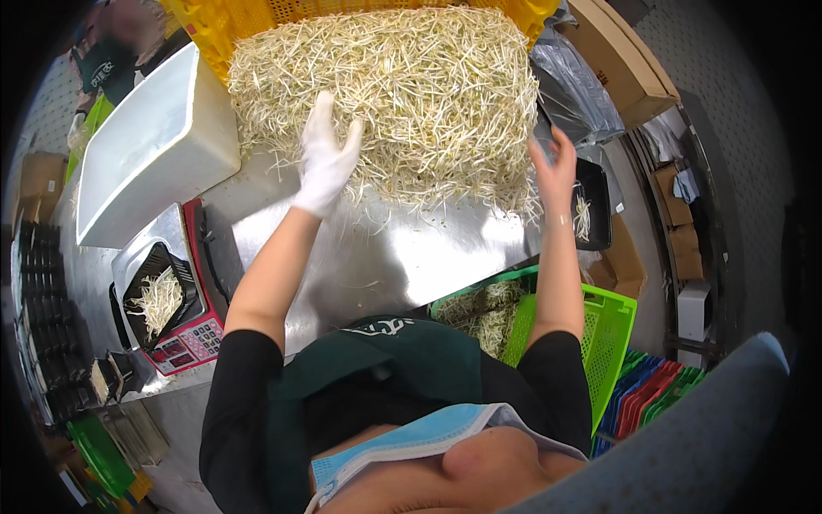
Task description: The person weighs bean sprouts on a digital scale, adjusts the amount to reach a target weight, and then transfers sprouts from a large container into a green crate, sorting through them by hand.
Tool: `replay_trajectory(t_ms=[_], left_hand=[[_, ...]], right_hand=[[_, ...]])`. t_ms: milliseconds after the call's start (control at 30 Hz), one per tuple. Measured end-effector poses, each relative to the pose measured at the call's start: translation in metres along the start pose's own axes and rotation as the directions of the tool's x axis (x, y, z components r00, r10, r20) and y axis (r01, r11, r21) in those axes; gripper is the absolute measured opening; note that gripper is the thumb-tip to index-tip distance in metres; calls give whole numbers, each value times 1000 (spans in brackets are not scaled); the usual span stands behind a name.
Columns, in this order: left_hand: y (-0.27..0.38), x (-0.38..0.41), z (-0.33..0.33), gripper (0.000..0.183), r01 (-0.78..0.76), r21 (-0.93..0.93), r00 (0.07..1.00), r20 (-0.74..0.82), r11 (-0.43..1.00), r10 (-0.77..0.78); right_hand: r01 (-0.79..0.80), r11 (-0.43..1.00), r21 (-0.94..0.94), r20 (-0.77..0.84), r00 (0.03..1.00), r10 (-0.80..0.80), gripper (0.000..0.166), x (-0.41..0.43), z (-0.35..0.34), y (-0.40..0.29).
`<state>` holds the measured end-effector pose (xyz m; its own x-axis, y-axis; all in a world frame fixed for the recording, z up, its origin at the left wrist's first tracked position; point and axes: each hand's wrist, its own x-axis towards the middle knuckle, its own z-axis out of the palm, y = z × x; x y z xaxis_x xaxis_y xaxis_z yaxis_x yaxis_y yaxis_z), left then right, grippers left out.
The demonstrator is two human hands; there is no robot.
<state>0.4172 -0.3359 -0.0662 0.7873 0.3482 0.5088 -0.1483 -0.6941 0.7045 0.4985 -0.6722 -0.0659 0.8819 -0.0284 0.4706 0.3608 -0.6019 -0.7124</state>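
Observation:
A large heap of bean sprouts (398,96) spreads over the steel table (359,257), in front of a yellow plastic crate (295,11). My left hand (327,154), in a white glove, is at the heap's near left edge with fingers apart and nothing gripped. At the heap's right edge is my bare right hand (555,167), fingers apart and slightly blurred, holding nothing that I can see. Beyond it, a black tray (594,205) has a few sprouts in it. Another black tray (186,283) with sprouts rests on a red scale (192,347) at the left.
A white plastic tub (218,141) lies left of the heap. Stacked black trays (48,321) line the far left edge. At the right are a cardboard box (642,70), plastic bags (571,83) and a green crate (607,340). Another person (106,64) is at the upper left.

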Motion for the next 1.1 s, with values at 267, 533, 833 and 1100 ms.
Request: replay_trajectory(t_ms=[267, 533, 833, 1100], left_hand=[[15, 35, 71, 63, 327, -261, 941, -1, 908, -339], [-9, 0, 58, 73, 253, -774, 958, 117, 581, -262], [20, 12, 54, 69, 564, -758, 787, 374, 327, -490], [14, -65, -28, 45, 652, -741, 701, 507, 163, -502]], right_hand=[[-86, 964, -253, 160, 979, 129, 75, 64, 88, -58], [180, 930, -321, 209, 971, -116, 61, -20, 105, -105], [-102, 978, -180, 272, 951, 149, 64, -7, 125, -121], [204, 977, 69, 523, 826, -209, 57, -126, 148, -124]])
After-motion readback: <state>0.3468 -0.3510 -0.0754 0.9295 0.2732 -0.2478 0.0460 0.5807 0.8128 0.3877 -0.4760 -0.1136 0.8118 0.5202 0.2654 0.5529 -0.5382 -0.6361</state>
